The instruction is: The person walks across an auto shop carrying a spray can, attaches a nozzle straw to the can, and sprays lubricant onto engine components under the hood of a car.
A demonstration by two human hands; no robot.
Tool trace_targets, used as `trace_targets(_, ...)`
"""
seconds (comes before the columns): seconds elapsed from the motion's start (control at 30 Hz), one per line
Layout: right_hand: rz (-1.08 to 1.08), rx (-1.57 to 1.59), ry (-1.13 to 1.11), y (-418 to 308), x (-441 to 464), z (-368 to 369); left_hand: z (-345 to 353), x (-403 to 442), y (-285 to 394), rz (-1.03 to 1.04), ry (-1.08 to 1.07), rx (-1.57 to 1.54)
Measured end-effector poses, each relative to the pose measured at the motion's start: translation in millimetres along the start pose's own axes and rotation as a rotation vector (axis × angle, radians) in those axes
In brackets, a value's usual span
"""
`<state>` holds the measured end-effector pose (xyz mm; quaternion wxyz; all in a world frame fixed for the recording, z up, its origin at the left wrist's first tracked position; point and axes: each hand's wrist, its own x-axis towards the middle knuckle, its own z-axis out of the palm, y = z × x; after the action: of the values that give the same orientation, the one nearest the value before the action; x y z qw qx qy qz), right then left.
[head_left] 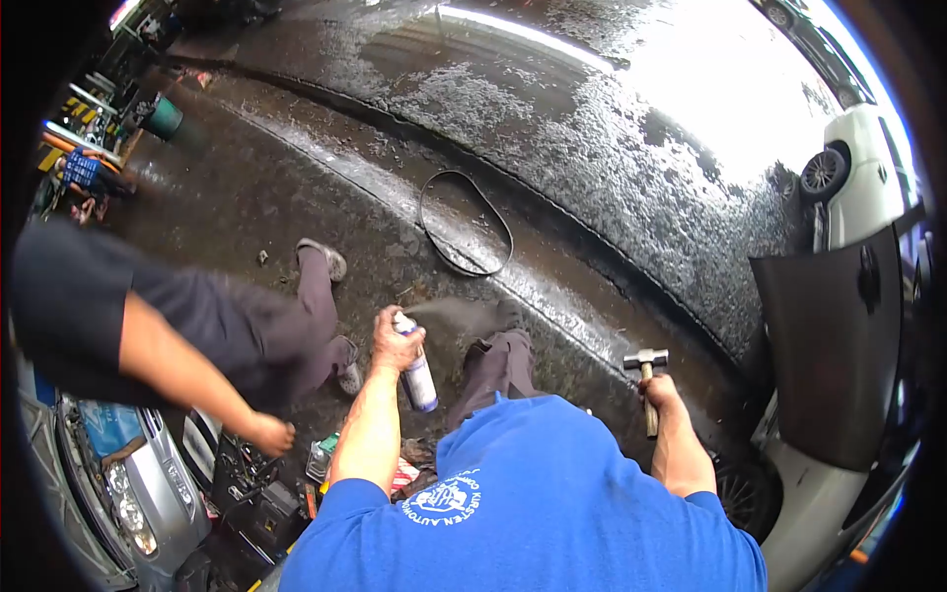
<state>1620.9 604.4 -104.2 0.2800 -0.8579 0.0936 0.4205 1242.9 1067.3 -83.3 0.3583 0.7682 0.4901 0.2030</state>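
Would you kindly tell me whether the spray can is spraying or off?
It is spraying: pale mist extends from the nozzle of the spray can in the left hand.

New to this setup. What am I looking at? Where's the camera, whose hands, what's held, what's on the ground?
No machine here: a person in a blue shirt works bare-handed. The single picture comes from a camera worn on their head, looking forward and down; the view is round, with dark corners.

The left hand grips a spray can, with mist near its top. The right hand holds a hammer by its handle, head up.

On the dark floor ahead lies a thin black loop. A second person in dark clothes is at left.
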Motion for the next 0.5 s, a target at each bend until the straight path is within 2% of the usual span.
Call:
trace_targets(0.03,0.052,-0.031,-0.032,-17.8,9.6,-6.5,2.5,25.6,20.7,0.012,0.116,0.109)
trace_targets(0.07,0.108,-0.056,-0.068,-34.4,14.6,-9.4,-3.4,54.3,46.1,-0.141,0.098,0.162)
trace_targets(0.13,0.148,-0.255,-0.047,-68.1,17.6,-15.5,-1.0,104.9,43.4,-0.128,0.283,0.257)
trace_targets(0.17,0.118,-0.341,-0.053,-75.4,28.1,-20.5,-12.1,130.0,68.4,-0.296,0.262,0.161)
trace_targets(0.23,0.202,-0.045,-0.100,-70.3,67.8,-25.9,-16.6,184.7,58.6,-0.410,0.361,0.152)
trace_targets(0.27,0.240,-0.002,-0.122,-77.4,82.0,-28.7,-18.5,208.7,51.3,-0.385,0.405,0.097)
trace_targets(0.3,0.215,-0.149,-0.089,-107.7,80.2,-34.0,-21.2,233.2,51.2,-0.434,0.410,0.161)
trace_targets(0.33,0.277,-0.120,-0.110,-141.0,80.0,-38.8,-24.2,255.5,63.6,-0.439,0.420,0.205)
trace_targets(0.37,0.303,-0.072,-0.173,-177.1,86.2,-43.2,-9.7,276.2,15.8,-0.371,0.433,0.084)
trace_targets(0.4,0.328,-0.007,-0.296,-136.1,160.0,-39.5,-4.9,292.1,15.3,-0.400,0.380,0.193)
trace_targets(0.43,0.298,-0.112,-0.278,-233.6,123.1,-50.8,4.9,306.1,14.7,-0.442,0.339,0.129)
trace_targets(0.47,0.448,-0.113,-0.396,-181.4,217.1,-46.3,12.2,317.0,25.4,-0.505,0.268,0.296)
trace_targets(0.5,0.338,-0.297,-0.368,-246.8,217.2,-58.5,26.8,328.0,21.2,-0.555,0.222,0.322)
